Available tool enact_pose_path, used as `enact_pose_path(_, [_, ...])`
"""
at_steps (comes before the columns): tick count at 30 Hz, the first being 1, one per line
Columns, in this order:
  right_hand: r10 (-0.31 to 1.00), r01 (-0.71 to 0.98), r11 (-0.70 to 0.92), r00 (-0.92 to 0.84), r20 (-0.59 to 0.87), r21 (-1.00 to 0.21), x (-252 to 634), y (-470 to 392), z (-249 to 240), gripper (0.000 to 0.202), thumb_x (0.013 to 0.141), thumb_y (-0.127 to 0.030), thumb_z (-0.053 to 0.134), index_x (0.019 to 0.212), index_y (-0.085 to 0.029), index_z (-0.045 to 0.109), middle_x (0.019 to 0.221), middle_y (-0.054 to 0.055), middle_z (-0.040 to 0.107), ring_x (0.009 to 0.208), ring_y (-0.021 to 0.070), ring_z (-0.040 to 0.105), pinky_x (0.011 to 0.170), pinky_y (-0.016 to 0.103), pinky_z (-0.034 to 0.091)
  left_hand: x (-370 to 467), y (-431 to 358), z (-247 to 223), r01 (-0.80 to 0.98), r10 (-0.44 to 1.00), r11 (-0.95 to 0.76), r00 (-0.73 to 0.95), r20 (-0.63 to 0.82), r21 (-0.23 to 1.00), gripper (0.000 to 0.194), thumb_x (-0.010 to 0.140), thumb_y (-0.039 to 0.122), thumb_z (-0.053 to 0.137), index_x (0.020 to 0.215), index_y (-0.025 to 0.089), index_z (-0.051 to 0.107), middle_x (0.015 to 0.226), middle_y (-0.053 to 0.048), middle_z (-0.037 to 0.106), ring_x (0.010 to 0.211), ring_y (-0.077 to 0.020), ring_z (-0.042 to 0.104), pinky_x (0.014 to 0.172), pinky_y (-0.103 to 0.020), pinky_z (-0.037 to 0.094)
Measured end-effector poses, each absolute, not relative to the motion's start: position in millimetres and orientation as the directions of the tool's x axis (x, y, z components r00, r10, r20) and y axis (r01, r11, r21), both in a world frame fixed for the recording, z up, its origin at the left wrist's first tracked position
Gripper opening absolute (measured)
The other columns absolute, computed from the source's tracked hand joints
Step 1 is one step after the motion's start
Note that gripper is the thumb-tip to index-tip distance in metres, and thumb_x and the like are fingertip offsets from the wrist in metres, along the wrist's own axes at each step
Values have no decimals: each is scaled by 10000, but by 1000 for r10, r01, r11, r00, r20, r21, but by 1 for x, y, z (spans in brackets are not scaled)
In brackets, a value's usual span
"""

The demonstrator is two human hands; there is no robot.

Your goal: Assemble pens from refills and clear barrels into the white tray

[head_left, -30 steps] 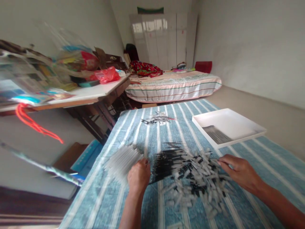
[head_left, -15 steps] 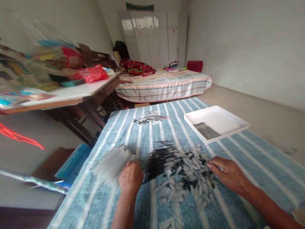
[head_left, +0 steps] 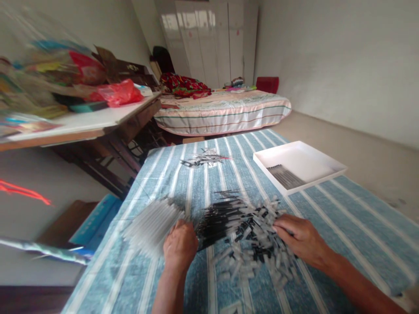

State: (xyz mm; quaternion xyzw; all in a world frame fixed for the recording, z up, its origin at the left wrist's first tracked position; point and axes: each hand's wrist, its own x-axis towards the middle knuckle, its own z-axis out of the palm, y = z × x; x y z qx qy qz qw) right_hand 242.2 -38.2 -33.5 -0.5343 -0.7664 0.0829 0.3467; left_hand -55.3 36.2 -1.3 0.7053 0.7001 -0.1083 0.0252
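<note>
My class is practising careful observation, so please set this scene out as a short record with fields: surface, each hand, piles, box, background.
Surface: blue cloth with white stripes
Left hand: between the pale sticks and dark sticks; grip hidden
Right hand: fingertips at the right edge of the short pieces; what they hold, if anything, is unclear
Far pile: thin dark bits
Box: white, open, shallow, with grey sticks inside
Background: bed, red bag on a side table
</note>
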Motion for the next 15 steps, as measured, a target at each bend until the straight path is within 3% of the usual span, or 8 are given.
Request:
enact_pose_path(6, [829,764,485,-246,503,-425,214,-22,-27,229,901,-190,460,737,-175,619,691,34,607,665,145,574,641,258,435,-58,32,1,998,992,26,-33,-119,-56,204,830,154,402,833,157,606,958,-100,628,922,-233,626,741,-293,444])
enact_pose_path(10, [823,793,494,-294,487,-356,199,-11,-31,219,880,-155,469,748,-178,643,821,62,634,772,169,591,724,286,460,-57,29,6,998,996,68,-67,-52,10,186,839,158,397,840,158,583,930,-99,625,896,-230,630,728,-287,440])
enact_pose_path(15, [849,846,430,-260,461,-315,207,-3,-39,221,853,-125,470,748,-188,654,924,73,639,858,185,597,786,311,479,-58,32,3,973,992,94,-110,69,211,125,819,177,451,832,166,575,879,-89,641,820,-225,640,708,-282,451])
